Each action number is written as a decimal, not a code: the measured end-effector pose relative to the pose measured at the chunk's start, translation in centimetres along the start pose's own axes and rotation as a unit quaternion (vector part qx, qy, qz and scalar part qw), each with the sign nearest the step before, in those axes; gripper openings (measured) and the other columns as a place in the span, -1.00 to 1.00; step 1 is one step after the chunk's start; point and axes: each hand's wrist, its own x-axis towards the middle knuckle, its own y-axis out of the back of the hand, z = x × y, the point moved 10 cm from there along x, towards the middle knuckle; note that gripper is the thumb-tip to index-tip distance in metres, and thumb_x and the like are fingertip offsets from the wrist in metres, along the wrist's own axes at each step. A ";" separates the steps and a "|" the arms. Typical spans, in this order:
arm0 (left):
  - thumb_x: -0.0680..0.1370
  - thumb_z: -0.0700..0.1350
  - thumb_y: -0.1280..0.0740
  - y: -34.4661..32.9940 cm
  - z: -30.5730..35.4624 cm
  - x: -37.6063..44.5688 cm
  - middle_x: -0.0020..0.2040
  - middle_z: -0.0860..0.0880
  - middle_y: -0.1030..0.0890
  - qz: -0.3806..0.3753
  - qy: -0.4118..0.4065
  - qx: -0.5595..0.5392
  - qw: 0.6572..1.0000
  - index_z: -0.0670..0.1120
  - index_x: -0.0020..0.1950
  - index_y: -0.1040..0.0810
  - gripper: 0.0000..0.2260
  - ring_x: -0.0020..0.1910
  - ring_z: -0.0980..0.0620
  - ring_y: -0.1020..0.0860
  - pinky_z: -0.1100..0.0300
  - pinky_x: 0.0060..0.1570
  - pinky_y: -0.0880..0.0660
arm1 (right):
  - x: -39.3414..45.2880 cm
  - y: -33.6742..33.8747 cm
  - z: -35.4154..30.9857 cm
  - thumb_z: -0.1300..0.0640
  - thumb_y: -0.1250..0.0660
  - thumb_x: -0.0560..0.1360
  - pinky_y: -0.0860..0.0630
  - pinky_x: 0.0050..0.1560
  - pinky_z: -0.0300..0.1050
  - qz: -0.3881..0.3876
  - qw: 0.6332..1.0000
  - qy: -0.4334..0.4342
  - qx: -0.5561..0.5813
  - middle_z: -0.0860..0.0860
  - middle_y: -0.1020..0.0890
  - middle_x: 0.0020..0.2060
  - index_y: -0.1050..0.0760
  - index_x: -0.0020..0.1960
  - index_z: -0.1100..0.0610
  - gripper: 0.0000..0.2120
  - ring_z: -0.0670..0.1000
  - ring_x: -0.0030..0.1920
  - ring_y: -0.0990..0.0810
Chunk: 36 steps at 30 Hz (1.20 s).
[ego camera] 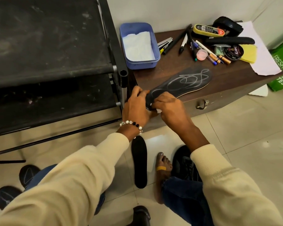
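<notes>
From where I stand, the long black foam insole (pixel 183 82), scribbled over with looping white lines, lies slantwise on the lid of the dark brown wooden chest (pixel 232 88), its near end hanging over the chest's corner. Both hands are working on that overhanging end. The left hand (pixel 136 105) has its fingers curled round the tip and grips it. The right hand (pixel 168 108) pinches a small white scrap (pixel 159 110), paper or cloth, I cannot tell which, against the insole's surface.

I'd say the job is at an early stage. If this is wiping, only the near tip is being dealt with, and the white loops cover nearly the whole length beyond the hands. Whether those lines are glue or chalk I cannot make out.

A second plain black insole (pixel 139 162) lies on the tiled floor below, untouched, beside a black shoe (pixel 184 163). On the chest behind are a blue plastic tub (pixel 142 63) holding white paper, scattered pens (pixel 184 41) and a round polish tin (pixel 233 52).
</notes>
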 end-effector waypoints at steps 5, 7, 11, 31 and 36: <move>0.30 0.12 -0.54 0.3 -0.1 0.1 0.15 0.00 -0.41 0.001 0.011 0.009 1.000 -0.05 0.28 -0.51 -0.39 -0.03 -0.02 -0.53 0.08 -0.10 -0.56 | -1.6 -0.1 6.8 0.35 -0.18 0.45 -0.29 -0.11 -0.57 0.055 0.982 -0.179 -0.007 0.16 -0.56 0.00 -0.62 0.01 0.25 -0.73 -0.01 0.01 -0.44; 0.30 0.10 -0.55 0.3 -0.1 0.1 0.15 0.01 -0.42 -0.002 0.017 0.002 1.000 -0.05 0.29 -0.51 -0.39 -0.04 0.02 -0.52 0.14 -0.12 -0.53 | -1.2 -0.6 6.4 0.39 -0.20 0.42 -0.31 -0.12 -0.51 0.049 0.978 -0.200 0.031 0.17 -0.57 -0.04 -0.63 -0.03 0.27 -0.75 0.04 -0.01 -0.46; 0.38 -0.09 -0.51 0.3 -0.5 0.1 0.17 0.02 -0.45 0.007 0.024 -0.009 1.000 -0.04 0.30 -0.51 -0.51 0.01 0.00 -0.55 0.12 -0.03 -0.55 | 0.9 -1.3 0.3 0.36 -0.47 0.18 -0.58 -0.29 -0.14 0.017 0.999 -0.028 0.003 0.16 -0.66 -0.24 -0.65 -0.20 0.25 -0.80 0.17 -0.21 -0.64; 0.34 -0.14 -0.54 0.4 -0.9 0.0 0.11 0.01 -0.49 0.027 0.069 -0.060 0.995 -0.05 0.19 -0.57 -0.56 -0.02 0.01 -0.55 0.10 -0.01 -0.55 | 2.6 -1.7 1.9 0.32 -0.54 0.22 -0.53 -0.34 -0.14 0.029 0.996 -0.051 -0.061 0.10 -0.69 -0.18 -0.66 -0.09 0.25 -0.73 0.11 -0.19 -0.57; 0.42 -0.24 -0.45 0.1 -1.2 0.2 0.18 -0.02 -0.49 0.021 0.082 -0.057 0.995 -0.07 0.25 -0.54 -0.60 0.04 -0.02 -0.55 0.10 0.07 -0.54 | 1.6 -2.4 -0.5 0.37 -0.55 0.16 -0.61 -0.20 -0.15 -0.008 0.999 0.033 -0.028 0.14 -0.69 -0.16 -0.66 -0.15 0.26 -0.73 0.13 -0.10 -0.64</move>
